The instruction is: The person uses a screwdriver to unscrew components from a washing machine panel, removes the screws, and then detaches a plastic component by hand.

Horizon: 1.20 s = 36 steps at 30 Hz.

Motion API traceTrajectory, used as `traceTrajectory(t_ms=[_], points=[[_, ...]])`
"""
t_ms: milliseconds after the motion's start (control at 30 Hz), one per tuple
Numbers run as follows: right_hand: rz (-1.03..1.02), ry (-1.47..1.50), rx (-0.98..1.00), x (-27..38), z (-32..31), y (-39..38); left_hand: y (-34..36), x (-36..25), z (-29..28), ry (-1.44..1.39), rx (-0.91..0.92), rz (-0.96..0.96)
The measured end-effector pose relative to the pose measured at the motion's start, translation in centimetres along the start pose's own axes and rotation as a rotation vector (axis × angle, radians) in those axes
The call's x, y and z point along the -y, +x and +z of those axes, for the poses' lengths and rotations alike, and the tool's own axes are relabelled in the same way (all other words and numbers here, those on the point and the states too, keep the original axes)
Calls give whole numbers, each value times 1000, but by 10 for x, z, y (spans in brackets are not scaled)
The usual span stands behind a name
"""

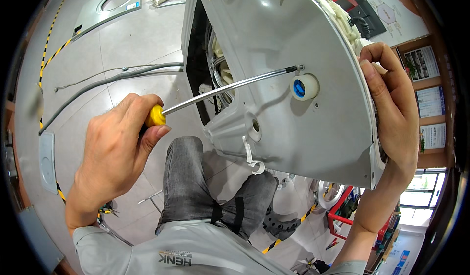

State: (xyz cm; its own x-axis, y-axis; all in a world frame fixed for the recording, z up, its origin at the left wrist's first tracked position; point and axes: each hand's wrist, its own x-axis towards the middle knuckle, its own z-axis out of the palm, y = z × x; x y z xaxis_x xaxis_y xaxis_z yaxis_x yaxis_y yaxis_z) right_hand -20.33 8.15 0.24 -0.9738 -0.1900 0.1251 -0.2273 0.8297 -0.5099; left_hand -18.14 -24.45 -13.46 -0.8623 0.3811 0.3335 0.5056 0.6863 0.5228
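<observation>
While the left hand (120, 140) wraps around the handle of a screwdriver (227, 89), its tip at a fastener (300, 67) beside the white fitting (312, 89), the right hand (394, 101) grips the edge of the grey panel (338, 138). The fitting sits on the panel; work at this fastener looks unfinished.

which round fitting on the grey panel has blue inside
The white collar just below the screwdriver tip; the grey conical boss, lower left, shows no blue.

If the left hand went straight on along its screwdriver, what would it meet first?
The screwdriver would likely meet the screw in the grey panel; whether they already touch is unclear.
</observation>
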Motion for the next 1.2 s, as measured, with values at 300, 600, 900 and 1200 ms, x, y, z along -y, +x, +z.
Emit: traceTrajectory(t_ms=[300, 600, 900, 1200], points=[[-71, -25, -1, -1, 0, 0, 4, -15, -17, 352, -164, 95], [-28, 21, 25, 5, -1, 2, 8, -26, -34, 406, -8, 103], [-88, 31, 10, 2, 2, 2, 11, -37, -32, 394, -28, 60], [-139, -24, -29, -2, 4, 2, 14, -49, -37, 324, 8, 26]])
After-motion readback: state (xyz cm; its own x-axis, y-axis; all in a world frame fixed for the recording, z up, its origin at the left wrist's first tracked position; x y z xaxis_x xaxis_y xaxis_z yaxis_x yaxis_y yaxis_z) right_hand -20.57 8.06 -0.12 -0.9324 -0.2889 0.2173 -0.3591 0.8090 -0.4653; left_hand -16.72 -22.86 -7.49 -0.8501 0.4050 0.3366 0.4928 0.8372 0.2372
